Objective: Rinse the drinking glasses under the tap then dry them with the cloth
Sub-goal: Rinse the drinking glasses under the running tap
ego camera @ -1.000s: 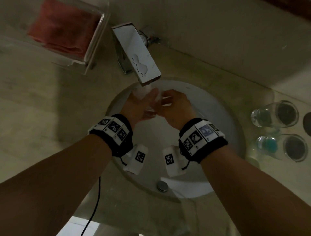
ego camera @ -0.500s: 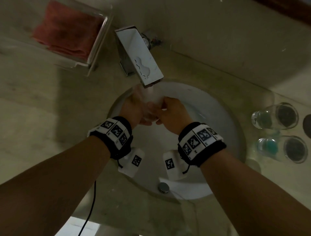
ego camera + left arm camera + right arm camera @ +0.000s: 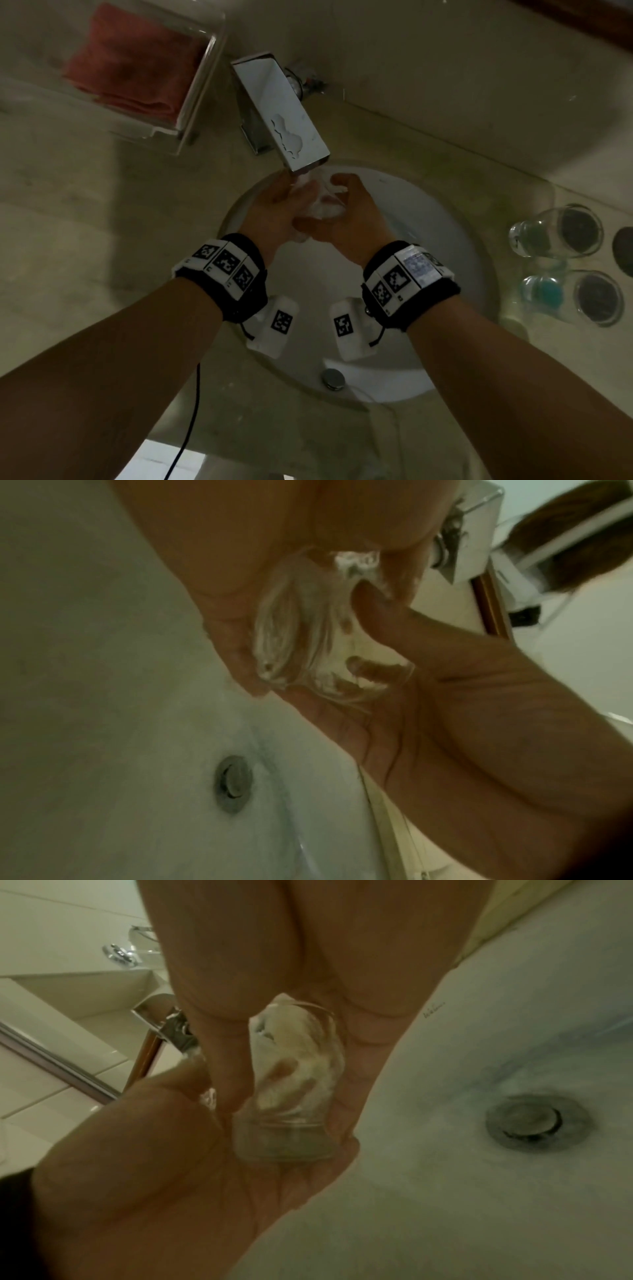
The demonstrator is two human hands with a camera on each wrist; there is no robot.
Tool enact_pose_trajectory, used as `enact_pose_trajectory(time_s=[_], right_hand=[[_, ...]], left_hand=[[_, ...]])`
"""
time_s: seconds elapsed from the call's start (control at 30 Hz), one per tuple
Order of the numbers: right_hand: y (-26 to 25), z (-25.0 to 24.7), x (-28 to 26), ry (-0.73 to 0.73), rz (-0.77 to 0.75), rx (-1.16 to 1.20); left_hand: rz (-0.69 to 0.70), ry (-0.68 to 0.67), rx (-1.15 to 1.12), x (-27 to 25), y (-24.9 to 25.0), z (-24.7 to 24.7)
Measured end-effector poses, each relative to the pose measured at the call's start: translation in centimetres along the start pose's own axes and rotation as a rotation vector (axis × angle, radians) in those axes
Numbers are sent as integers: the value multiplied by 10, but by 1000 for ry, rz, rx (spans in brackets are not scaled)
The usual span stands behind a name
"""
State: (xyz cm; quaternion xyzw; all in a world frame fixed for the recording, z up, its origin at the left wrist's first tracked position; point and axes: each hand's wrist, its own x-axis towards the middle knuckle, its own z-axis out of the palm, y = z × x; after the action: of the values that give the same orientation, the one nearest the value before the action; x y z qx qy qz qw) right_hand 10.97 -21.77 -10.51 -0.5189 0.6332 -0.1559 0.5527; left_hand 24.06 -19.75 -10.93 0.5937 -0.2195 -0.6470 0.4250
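Glass now tilted rightward between both hands, no legible writing.

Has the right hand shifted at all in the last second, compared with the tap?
Yes. The right hand has crept up toward the tap's spout, its fingers now reaching alongside the outlet, and it holds the glass under the water.

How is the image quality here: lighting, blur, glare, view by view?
Head view: dim overall, with glare on the tap top and the forearms in shadow. Left wrist view: soft and motion-blurred, the glass smeared. Right wrist view: dim and grainy, the glass and drain soft-edged.
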Motion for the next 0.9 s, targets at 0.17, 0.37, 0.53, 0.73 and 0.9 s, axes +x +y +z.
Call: enact_pose_trajectory(time_s=[0.17,0.37,0.53,0.73,0.9], right_hand=[[6,-2,-2,59,8,-46],[7,-6,-10,60,-56,-33],[7,-14,-19,94,-152,-122],[11,-34,-29,32,-15,-230],[18,-39,-37,-87,377,202]], left_hand=[[-69,68,35,-2,-3,3],[-200,61,154,2,-1,6],[-214,52,187,1,-1,3],[-204,41,338,3,-3,6],[-147,17,398,-3,-5,11]])
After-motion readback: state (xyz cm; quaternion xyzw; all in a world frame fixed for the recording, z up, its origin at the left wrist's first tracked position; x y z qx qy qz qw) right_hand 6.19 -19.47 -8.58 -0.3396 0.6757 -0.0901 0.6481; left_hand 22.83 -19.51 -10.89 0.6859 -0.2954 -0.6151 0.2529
